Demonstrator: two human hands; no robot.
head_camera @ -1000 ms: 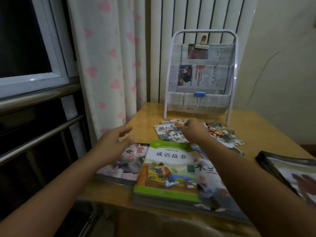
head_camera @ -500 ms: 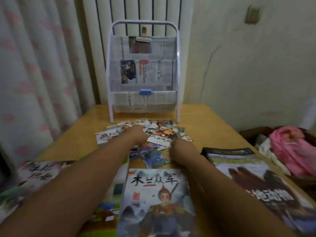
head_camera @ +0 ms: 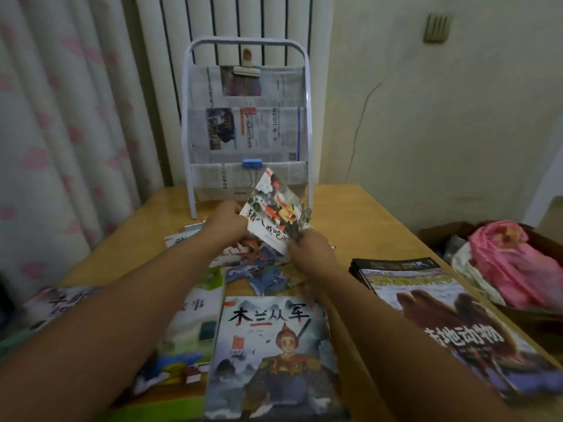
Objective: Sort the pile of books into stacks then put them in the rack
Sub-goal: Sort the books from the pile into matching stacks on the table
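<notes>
A: Head view, only 1 camera. Hands?
B: Both up, clamped on the same thin picture book (head_camera: 274, 213). Left hand (head_camera: 227, 223) grips its left edge, fingers curled round it. Right hand (head_camera: 307, 252) pinches the lower right corner. Book is lifted and tilted, top corner pointing away from the hands toward the rack (head_camera: 246, 123).

A: Where's the pile?
B: Loose pile of thin books (head_camera: 259, 266) lies flat on the wooden table (head_camera: 365, 214), directly under and just behind both hands. A few covers stick out left of the left hand.

A: Stacks?
B: 3 that I can see. Right of the right forearm, a dark stack with an animal cover (head_camera: 441, 312), touching the table edge on that side. Between the 2 forearms, nearer the person than the hands, a book with a warrior figure on the cover (head_camera: 274, 354) on top of its stack. Under the left forearm, a green and white book (head_camera: 195, 318), partly hidden by the arm. Left of that arm, another cover (head_camera: 58, 303), blurred, can't read it.

A: Rack?
B: White metal frame, standing upright at the far end of the table beyond the hands, pockets lined with newspaper. Blue binder clip (head_camera: 252, 164) on the lowest pocket, a pale clip (head_camera: 246, 70) on the top one.

A: Anything else?
B: Pink cloth (head_camera: 511, 263) in a box, well right of the right hand, off the table. Curtain with pink hearts (head_camera: 61, 132) on the left.
</notes>
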